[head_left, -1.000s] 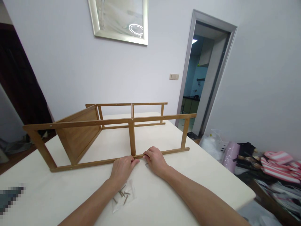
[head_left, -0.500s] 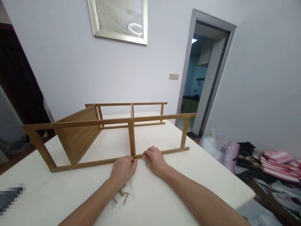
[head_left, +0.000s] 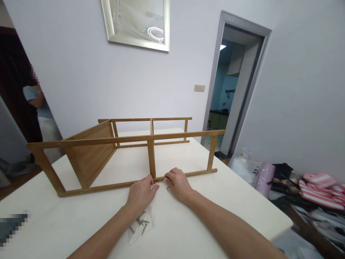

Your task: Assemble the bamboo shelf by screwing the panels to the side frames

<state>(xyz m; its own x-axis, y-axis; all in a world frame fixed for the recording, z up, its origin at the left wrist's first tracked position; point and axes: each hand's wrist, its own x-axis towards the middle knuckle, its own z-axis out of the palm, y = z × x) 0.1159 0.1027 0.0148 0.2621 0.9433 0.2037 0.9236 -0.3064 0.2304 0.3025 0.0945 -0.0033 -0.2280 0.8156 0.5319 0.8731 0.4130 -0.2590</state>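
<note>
Wooden frame: it (head_left: 185,135) lies on its side on the white table (head_left: 215,223); it has long rails, short posts and a slanting flat panel (head_left: 94,153) at the left end.
Left hand: it (head_left: 141,194) is at the near bottom rail (head_left: 113,186), by the foot of the middle post (head_left: 151,158); the thumb and pointing finger are a bit apart, with a tiny dark bit between them; I cannot tell if they hold it.
Right hand: it (head_left: 178,183) is just right of that post; its fingers are curled at the same rail; I cannot tell how tight the grip is.
Bent metal piece: it (head_left: 168,188) peeks out under the right hand; I cannot tell if it is held.
Screws: they (head_left: 144,228) are in a clear bag (head_left: 134,237) on the table, beside the left arm.
Table corner: a dark, blurry thing (head_left: 12,225) is at the far left.
Room: a person (head_left: 44,111) is near the dark door (head_left: 13,72); a purple roll (head_left: 264,180) and pink striped cloth (head_left: 318,190) are on the right.
</note>
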